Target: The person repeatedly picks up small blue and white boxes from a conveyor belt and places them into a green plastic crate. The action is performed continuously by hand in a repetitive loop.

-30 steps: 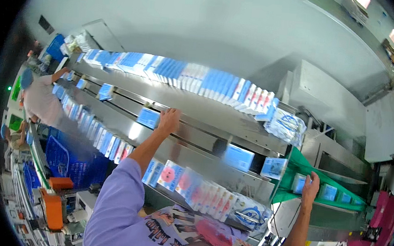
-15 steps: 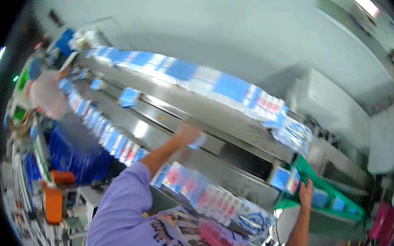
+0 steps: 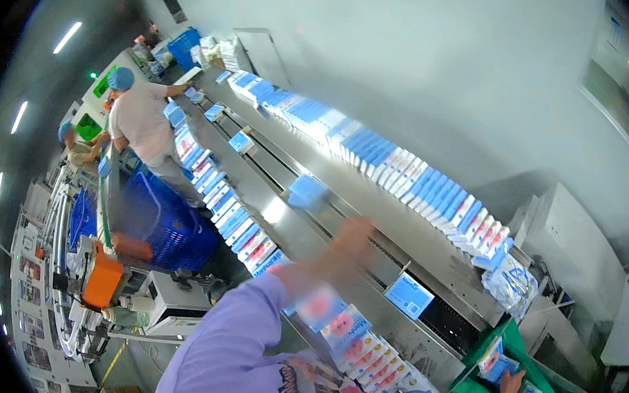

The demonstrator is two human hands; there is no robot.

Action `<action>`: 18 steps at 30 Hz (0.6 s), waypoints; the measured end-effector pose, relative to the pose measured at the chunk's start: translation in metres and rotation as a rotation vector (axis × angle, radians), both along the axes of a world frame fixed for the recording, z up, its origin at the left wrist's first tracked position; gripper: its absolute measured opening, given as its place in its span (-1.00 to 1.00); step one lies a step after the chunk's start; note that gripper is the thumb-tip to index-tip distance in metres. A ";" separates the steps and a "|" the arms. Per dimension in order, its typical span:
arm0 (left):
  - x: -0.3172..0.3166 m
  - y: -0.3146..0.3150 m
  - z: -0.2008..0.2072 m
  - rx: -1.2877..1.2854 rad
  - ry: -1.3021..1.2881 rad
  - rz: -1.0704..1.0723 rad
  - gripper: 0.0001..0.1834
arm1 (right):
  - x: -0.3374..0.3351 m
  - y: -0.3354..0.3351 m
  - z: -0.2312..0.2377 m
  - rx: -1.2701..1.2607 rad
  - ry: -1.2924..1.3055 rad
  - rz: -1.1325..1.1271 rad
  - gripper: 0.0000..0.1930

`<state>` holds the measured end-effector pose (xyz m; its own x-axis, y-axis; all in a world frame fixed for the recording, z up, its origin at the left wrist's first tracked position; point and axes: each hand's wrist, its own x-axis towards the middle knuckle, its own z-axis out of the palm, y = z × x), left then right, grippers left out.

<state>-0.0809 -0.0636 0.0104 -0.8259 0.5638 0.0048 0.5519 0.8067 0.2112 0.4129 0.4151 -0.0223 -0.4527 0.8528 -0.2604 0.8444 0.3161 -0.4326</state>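
My left hand (image 3: 352, 239), smeared by motion, is over the steel conveyor table (image 3: 276, 212); its fingers cannot be made out. Just to its left a blue pack (image 3: 306, 192) lies on the conveyor track, and a blue-and-white pack (image 3: 408, 295) lies on the track to its right. My right hand (image 3: 510, 387) is at the green chute (image 3: 474, 386) on the right, its fingers curled against a blue-and-white pack (image 3: 495, 366) at the chute's mouth. Below my left forearm stands a row of blue, white and pink packs (image 3: 372, 355).
A long row of packs (image 3: 378, 157) lines the far edge, with a clear bag (image 3: 510, 283) at its end. Another row (image 3: 217, 195) runs along the near edge. A co-worker (image 3: 141, 121) in a blue cap stands at the far left, near blue crates (image 3: 170, 221). An orange machine part (image 3: 101, 280) stands at left.
The view has swung, shifting the table rightward and downward in the picture. The packs beside my right hand now sit inside the green chute's mouth. My left hand remains over the conveyor.
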 end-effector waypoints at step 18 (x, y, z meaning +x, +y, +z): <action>-0.015 -0.025 -0.035 -0.211 -0.216 -0.306 -0.74 | -0.046 -0.028 0.013 -0.048 0.269 0.064 -0.51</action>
<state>-0.0963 -0.0881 -0.0245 -0.5896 0.7532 -0.2916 0.7337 0.6504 0.1966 0.3673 0.3866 -0.0092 -0.5635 0.8100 -0.1625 0.6760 0.3390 -0.6543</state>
